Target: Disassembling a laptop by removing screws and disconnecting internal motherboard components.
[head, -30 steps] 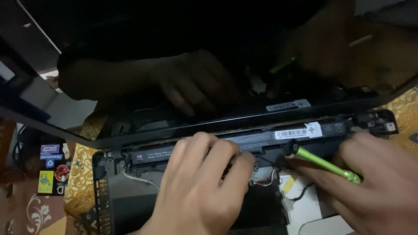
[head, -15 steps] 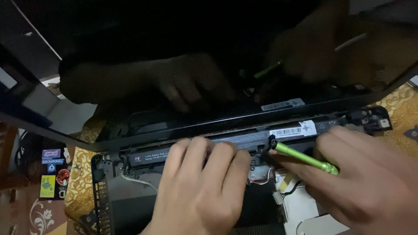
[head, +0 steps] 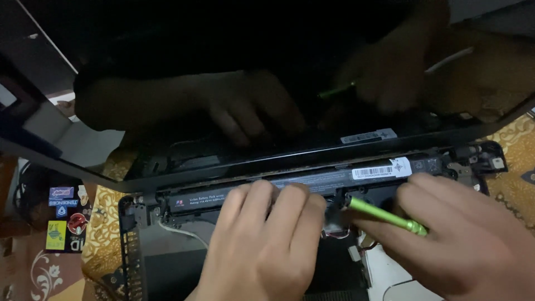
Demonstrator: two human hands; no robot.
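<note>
While the glossy black laptop screen [head: 234,72] leans back across the upper half of the frame, two bare hands work at the opened base of the machine below it. The left hand [head: 262,245], at lower centre, lies palm down with its fingers [head: 278,203] held close together and slightly curled, their tips pressing on the long black bar-shaped battery [head: 290,187] that runs left to right along the hinge edge. It grips nothing; it simply bears down on the pack. The right hand [head: 462,234], at lower right, is closed around the handle of a slim bright-green metal screwdriver [head: 384,214], held between thumb and fingers, the shaft slanting up and to the left. Its tip meets the chassis just beside the left fingertips, at the near edge of the battery, though the exact contact point is too dark to make out.

The battery carries a white barcode sticker [head: 379,171] toward its right end and pale print at its left. The dark open laptop base [head: 167,262], with a thin white wire [head: 178,231] crossing it, rests on a yellow patterned cloth [head: 103,234] seen at lower left and right edge. The screen mirrors both hands and the green tool. A dark object covered in coloured stickers [head: 61,217] sits at the left edge.
</note>
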